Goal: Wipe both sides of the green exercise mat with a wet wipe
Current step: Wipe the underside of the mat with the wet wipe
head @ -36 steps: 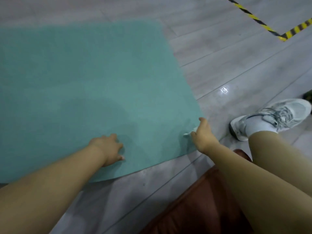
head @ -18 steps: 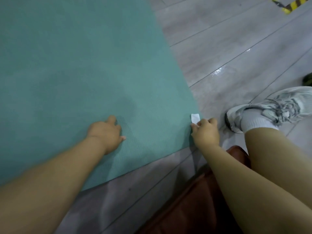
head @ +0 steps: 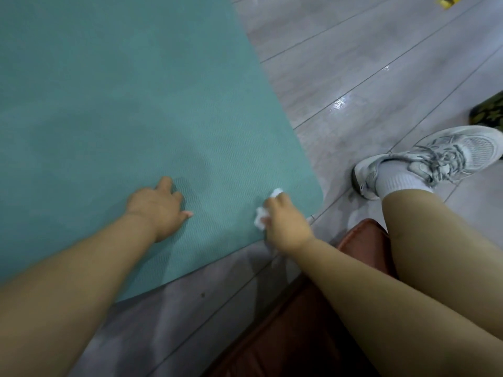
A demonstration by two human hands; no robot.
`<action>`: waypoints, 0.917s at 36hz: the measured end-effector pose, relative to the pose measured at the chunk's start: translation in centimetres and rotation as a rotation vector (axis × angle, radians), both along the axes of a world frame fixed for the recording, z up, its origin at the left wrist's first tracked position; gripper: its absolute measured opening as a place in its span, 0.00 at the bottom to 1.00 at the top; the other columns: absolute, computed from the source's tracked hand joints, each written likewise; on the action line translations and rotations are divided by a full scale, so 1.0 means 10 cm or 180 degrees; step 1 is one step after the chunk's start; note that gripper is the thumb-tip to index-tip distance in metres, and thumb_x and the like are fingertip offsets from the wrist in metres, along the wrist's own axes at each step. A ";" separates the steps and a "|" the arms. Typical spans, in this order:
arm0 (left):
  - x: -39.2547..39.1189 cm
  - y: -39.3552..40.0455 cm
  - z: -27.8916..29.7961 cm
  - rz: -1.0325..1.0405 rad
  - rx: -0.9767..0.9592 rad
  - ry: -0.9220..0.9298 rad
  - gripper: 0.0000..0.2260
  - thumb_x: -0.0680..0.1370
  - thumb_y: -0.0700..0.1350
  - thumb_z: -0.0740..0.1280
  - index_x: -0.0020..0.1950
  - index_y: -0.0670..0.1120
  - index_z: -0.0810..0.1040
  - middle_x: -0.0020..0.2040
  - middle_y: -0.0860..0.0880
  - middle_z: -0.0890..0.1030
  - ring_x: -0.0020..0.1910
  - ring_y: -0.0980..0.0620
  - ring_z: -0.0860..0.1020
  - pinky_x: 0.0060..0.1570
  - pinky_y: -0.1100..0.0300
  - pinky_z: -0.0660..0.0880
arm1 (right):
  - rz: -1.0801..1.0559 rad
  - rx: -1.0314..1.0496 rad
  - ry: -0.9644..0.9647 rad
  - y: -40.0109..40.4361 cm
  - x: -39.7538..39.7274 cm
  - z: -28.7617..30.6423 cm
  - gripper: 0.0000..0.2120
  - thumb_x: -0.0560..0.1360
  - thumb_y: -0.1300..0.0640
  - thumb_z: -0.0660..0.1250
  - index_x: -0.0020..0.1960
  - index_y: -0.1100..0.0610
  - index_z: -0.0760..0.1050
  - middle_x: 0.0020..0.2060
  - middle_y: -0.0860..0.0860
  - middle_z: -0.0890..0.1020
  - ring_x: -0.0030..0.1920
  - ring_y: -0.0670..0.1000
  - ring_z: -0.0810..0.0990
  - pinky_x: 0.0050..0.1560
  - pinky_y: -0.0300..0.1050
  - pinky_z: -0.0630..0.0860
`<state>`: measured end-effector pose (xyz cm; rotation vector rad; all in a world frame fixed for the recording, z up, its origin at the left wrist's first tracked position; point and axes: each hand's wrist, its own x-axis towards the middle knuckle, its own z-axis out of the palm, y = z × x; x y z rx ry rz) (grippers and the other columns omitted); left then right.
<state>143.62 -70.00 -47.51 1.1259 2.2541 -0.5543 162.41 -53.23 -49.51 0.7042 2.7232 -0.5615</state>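
Item: green exercise mat [head: 122, 104], flat on the grey plank floor [head: 367, 63], filling the left and centre of view.

Item: my left hand [head: 158, 208], palm down on the mat near its front edge, fingers relaxed, grasping nothing (a steadying press, I judge).

Item: wet wipe [head: 262, 216], white, crumpled, gripped in my right hand [head: 285, 224] against the mat's near right corner.

Item: grey sneaker [head: 435, 156], on the floor, just beside the mat.

Progress: upper face being wiped; darker patches suggest damp passes. The underside, as I judge, is not yet done.
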 end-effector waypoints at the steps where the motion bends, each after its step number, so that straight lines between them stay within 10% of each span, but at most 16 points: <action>1: 0.00 -0.02 -0.01 0.0050 0.0029 0.0031 0.27 0.79 0.64 0.50 0.68 0.48 0.68 0.66 0.44 0.61 0.56 0.41 0.75 0.55 0.53 0.71 | -0.0431 0.0073 0.0022 0.16 0.01 -0.01 0.09 0.76 0.62 0.62 0.56 0.57 0.68 0.61 0.60 0.67 0.59 0.60 0.72 0.53 0.48 0.70; 7: 0.05 -0.12 -0.10 0.0425 0.0434 0.0202 0.28 0.76 0.67 0.53 0.69 0.50 0.62 0.71 0.43 0.53 0.56 0.39 0.71 0.53 0.50 0.72 | -0.2643 0.0040 -0.0005 0.64 0.09 0.00 0.15 0.77 0.61 0.58 0.63 0.63 0.68 0.60 0.61 0.71 0.60 0.60 0.70 0.50 0.42 0.68; 13: 0.02 -0.09 -0.16 0.0485 0.0516 0.0167 0.33 0.76 0.68 0.49 0.76 0.53 0.48 0.76 0.45 0.45 0.63 0.39 0.68 0.56 0.49 0.71 | -0.0416 0.0261 -0.0285 -0.15 -0.14 -0.02 0.16 0.77 0.65 0.56 0.65 0.62 0.67 0.65 0.59 0.66 0.60 0.59 0.72 0.56 0.45 0.67; 18: -0.04 -0.04 -0.15 0.0582 0.0704 0.0110 0.24 0.80 0.60 0.50 0.74 0.52 0.55 0.72 0.46 0.55 0.59 0.39 0.70 0.54 0.48 0.72 | 0.0916 0.0030 0.0442 -0.29 -0.25 -0.15 0.14 0.70 0.61 0.62 0.51 0.64 0.79 0.46 0.62 0.78 0.26 0.58 0.75 0.22 0.41 0.67; 22: -0.13 -0.03 -0.16 0.0432 0.0900 0.0280 0.19 0.80 0.58 0.53 0.69 0.52 0.63 0.67 0.47 0.62 0.60 0.41 0.65 0.56 0.50 0.69 | -0.0151 0.0687 0.0576 0.48 -0.30 -0.15 0.13 0.73 0.67 0.59 0.53 0.59 0.77 0.52 0.62 0.76 0.48 0.63 0.76 0.52 0.49 0.74; 26: -0.19 -0.01 -0.21 0.0518 0.1149 0.0266 0.20 0.79 0.59 0.56 0.67 0.52 0.68 0.66 0.46 0.65 0.62 0.40 0.62 0.59 0.48 0.65 | -0.2166 0.0616 0.0349 0.84 -0.25 -0.09 0.14 0.80 0.57 0.57 0.61 0.64 0.70 0.59 0.62 0.69 0.58 0.60 0.71 0.52 0.44 0.65; 33: -0.25 0.02 -0.25 0.0495 0.1205 0.0321 0.20 0.78 0.62 0.56 0.65 0.53 0.68 0.63 0.48 0.65 0.60 0.42 0.63 0.57 0.49 0.64 | -0.0978 -0.0197 0.0753 0.01 -0.46 -0.13 0.21 0.73 0.60 0.65 0.66 0.60 0.70 0.59 0.59 0.67 0.50 0.59 0.74 0.52 0.44 0.70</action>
